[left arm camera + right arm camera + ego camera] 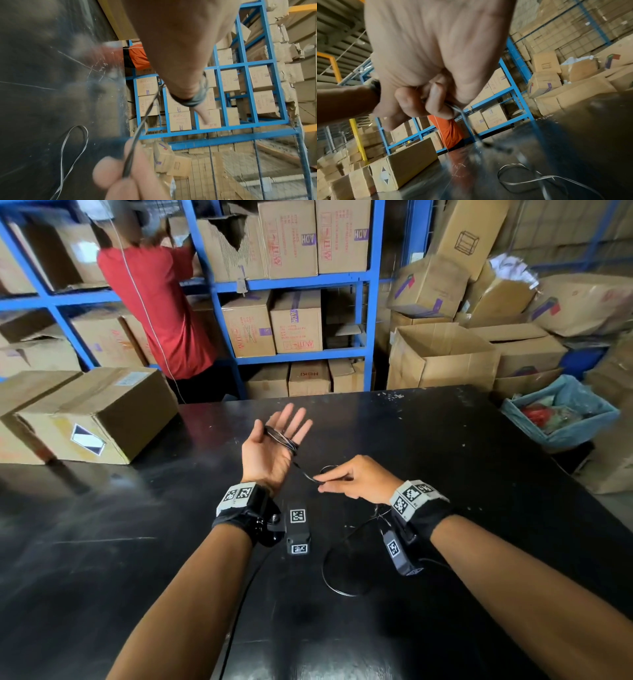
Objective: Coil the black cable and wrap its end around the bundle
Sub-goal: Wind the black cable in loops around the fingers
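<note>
Your left hand (270, 446) is raised palm-up above the middle of the counter (479, 474), fingers straight and spread. Several turns of the black cable (282, 438) lie looped across the base of those fingers. From the loops, one strand runs down to your right hand (352, 479), which pinches it between thumb and fingertips just beside the left wrist. The remaining slack lies in a loose loop on the counter toward the near edge, below the right wrist.

Hazards from this position, as judged:
- The turns sit on straight fingers with nothing clamping them. If the strand goes slack, the loops can slide off the fingertips and the bundle opens.
- Pulling too hard can bunch the turns into an uneven coil.
- The slack lies close to the right wrist strap; it may snag there and jerk the strand out of your pinch.
</note>
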